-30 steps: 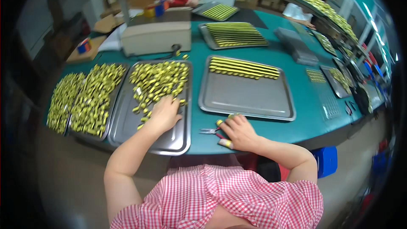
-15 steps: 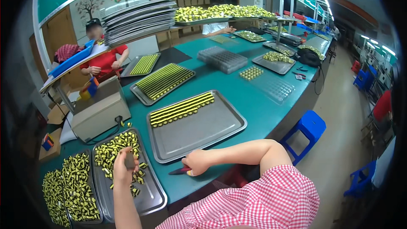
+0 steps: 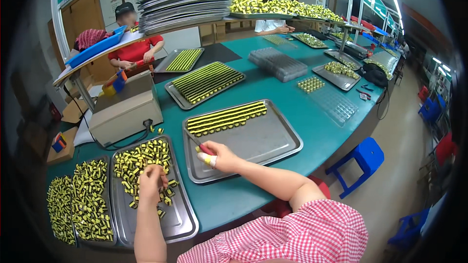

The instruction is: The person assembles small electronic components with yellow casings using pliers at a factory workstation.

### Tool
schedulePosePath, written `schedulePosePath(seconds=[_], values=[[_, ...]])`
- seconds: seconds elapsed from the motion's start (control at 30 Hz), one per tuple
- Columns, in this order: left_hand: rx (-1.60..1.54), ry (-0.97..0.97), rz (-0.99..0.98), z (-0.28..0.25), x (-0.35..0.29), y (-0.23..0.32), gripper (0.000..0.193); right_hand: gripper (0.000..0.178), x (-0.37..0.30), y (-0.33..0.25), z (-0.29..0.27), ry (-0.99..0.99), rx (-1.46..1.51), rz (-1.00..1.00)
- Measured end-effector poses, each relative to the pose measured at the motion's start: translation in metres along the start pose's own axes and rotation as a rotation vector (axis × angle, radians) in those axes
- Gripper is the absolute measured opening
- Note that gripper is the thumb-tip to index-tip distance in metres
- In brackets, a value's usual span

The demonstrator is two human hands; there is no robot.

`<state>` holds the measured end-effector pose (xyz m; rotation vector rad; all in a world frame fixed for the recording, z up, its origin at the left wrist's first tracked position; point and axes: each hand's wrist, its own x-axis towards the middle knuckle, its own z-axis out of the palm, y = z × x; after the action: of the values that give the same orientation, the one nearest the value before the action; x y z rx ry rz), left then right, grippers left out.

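My left hand, fingers curled downward, is over a metal tray of loose yellow-and-black small blocks. Its fingertips are partly hidden, so what they pinch does not show. My right hand is closed round a red-handled tool with a thin metal tip; a finger has a pale wrapping. That tip points at the left end of the yellow-and-black rows lined up along the far side of a larger metal tray.
Two more heaps of blocks lie at the left. A grey box-shaped machine with a cable stands behind them. Filled tray, clear plastic trays and blue stool are around. Across the table sits a person in red.
My right hand has moved up and left with the tool, from the table edge to over the larger tray. The left hand has turned down; the flat grey-brown piece in it no longer shows.
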<state>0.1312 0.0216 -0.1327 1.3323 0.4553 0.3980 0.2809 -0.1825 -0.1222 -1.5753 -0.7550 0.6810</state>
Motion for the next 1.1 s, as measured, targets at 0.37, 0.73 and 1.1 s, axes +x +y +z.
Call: schedulePosePath(seconds=[0.37, 0.73, 1.1], values=[[1.533, 0.056, 0.469, 0.008, -0.009, -0.022, 0.014, 0.036, -0.013, 0.026, 0.013, 0.169, -0.462, -0.233], [1.533, -0.125, 0.402, 0.011, -0.019, -0.008, 0.028, 0.035, -0.014, 0.017, 0.015, 0.171, -0.524, -0.325], [1.364, 0.157, 0.460, 0.018, -0.028, -0.008, 0.022, 0.036, -0.017, 0.031, 0.016, 0.285, -0.561, -0.536]])
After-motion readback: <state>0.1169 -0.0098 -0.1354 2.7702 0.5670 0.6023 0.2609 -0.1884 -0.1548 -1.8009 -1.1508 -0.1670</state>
